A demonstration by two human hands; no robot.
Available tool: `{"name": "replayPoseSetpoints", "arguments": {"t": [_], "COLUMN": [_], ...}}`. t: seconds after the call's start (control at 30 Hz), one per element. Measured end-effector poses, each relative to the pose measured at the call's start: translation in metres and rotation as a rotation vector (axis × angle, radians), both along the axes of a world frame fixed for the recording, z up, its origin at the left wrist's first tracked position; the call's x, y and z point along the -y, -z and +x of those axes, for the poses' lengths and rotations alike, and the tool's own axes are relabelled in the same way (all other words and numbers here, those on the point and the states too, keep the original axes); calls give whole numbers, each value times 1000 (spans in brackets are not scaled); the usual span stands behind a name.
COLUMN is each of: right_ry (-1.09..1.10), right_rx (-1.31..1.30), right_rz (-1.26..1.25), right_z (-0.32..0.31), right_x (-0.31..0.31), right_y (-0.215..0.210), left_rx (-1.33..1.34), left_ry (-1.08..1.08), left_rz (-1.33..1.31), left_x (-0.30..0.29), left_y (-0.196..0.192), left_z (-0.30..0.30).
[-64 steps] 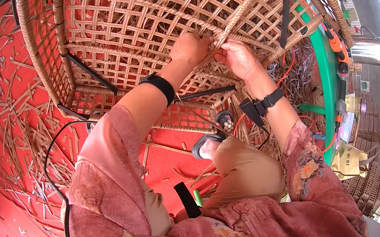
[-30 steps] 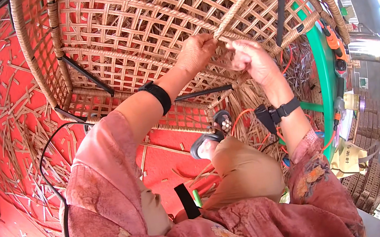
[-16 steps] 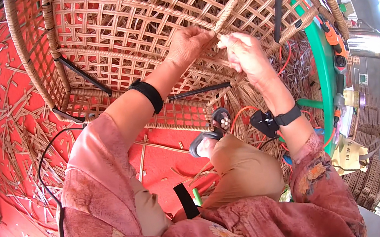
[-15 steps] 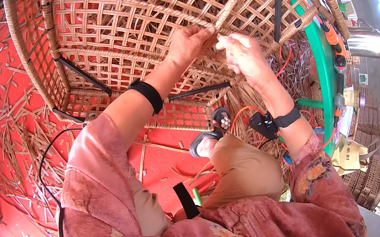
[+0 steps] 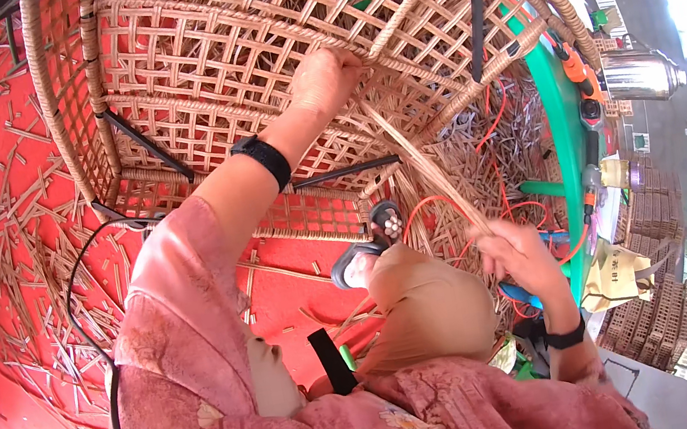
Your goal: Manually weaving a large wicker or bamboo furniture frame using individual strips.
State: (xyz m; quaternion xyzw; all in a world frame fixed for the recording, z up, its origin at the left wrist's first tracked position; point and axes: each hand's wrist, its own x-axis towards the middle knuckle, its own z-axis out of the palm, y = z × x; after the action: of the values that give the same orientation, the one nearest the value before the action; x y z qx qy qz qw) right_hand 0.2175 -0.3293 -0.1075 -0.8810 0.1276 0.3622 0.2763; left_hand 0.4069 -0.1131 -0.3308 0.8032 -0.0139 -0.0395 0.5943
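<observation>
A tan woven rattan frame [image 5: 409,7] with open lattice panels and cord-wrapped bars spans the upper middle. At the joint where its wrapped bars meet, my left hand [image 5: 323,81] is closed with bent fingers; whatever it pinches there is hidden. Lower right, my right hand [image 5: 519,256] is closed on rattan strands [image 5: 421,161] that stretch up to the same joint. They run straight and look taut. The right fingers are a little blurred. Short black strips [image 5: 148,145] brace the frame's corners.
Cut rattan scraps [image 5: 34,266] litter the red floor [image 5: 280,270]. A green curved table edge [image 5: 563,132] stands at right, with orange-handled tools [image 5: 579,75] and a metal flask [image 5: 643,75] beyond. An orange hose [image 5: 436,199] loops beneath. Stacked woven panels [image 5: 653,326] stand further right.
My right hand has pulled away from the joint, down and to the right, drawing the rattan strands out. My left hand stays at the joint; the frame has shifted slightly left in view.
</observation>
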Motion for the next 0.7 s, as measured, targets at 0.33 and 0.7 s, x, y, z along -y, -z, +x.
{"name": "replayPoseSetpoints", "arguments": {"t": [0.33,0.7], "right_ry": [-104,42], "right_rx": [-348,401], "right_rz": [-133,568], "right_z": [-164,181], "right_x": [233,-35], "right_y": [127,182], "left_rx": [197,-100], "left_ry": [-87,-119], "left_rz": [34,-445], "left_x": [19,19], "left_y": [6,16], "left_z": [1,-2]}}
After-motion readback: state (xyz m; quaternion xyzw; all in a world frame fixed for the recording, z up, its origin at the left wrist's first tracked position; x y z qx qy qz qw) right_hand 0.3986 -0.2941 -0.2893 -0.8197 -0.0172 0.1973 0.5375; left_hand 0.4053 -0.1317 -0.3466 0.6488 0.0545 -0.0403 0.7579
